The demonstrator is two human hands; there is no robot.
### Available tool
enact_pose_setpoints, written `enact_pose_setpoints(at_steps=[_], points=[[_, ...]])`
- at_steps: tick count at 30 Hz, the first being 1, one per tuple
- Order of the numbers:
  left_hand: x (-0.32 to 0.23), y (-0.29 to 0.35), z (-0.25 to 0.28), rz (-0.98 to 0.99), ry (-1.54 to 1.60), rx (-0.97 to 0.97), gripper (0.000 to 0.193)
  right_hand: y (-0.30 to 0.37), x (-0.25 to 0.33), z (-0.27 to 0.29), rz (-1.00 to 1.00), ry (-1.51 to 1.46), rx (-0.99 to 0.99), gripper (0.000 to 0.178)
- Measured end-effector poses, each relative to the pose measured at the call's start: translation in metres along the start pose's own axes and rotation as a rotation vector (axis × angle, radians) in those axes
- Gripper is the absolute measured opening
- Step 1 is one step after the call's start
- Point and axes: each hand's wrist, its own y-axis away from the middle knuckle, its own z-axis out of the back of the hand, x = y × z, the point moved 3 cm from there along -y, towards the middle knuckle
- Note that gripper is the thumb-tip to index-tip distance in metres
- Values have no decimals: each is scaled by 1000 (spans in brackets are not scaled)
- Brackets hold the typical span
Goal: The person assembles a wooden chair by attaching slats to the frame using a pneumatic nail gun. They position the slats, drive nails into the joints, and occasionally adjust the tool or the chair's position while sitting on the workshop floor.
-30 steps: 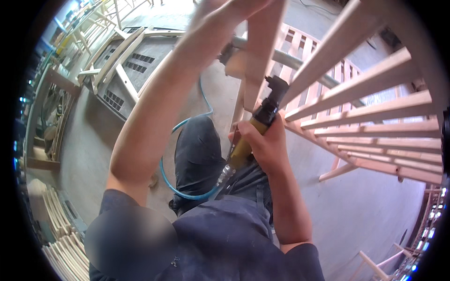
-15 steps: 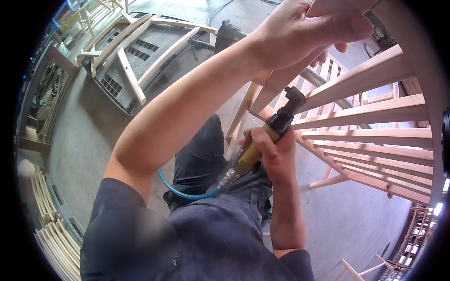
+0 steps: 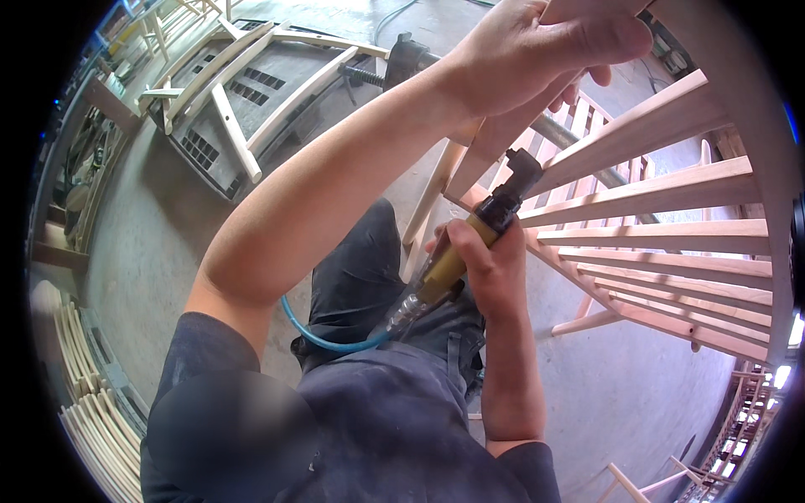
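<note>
My right hand [image 3: 496, 267] is wrapped around the yellow body of an air-powered angle tool [image 3: 457, 256]. Its black right-angle head [image 3: 524, 168] points up, close to the wooden slats, though I cannot tell whether it touches them. A blue hose [image 3: 331, 342] runs from the tool's clear-wrapped lower end. Up at the top, my left hand [image 3: 537, 54] is closed around a flat wooden rail [image 3: 499, 155] of a slatted wooden frame [image 3: 650, 201], thumb on one side and fingertips on the other. Part of the rail is hidden behind that hand and forearm.
A dark slotted platform [image 3: 243, 109] at the upper left carries pale curved wooden chair parts [image 3: 285, 101] and a black screw clamp [image 3: 407, 63]. Curved wooden pieces are stacked [image 3: 96, 436] at the lower left. More wooden legs [image 3: 625, 482] stand at the lower right.
My view has shifted a little, and the slatted frame appears slightly further left and up. Both hands keep their holds, and the tool has barely moved.
</note>
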Motion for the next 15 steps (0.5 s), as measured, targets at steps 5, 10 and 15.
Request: enact_pose_setpoints(at_steps=[5,10,15], points=[[1,-3,-2,112,-41,-46,77,-1,0,2,-9,20,-13,22],[2,0,0,38,-4,-39,74,0,2,1,19,18,-39,17],[3,0,-2,15,5,-58,73,-3,-1,5,34,24,-9,17]])
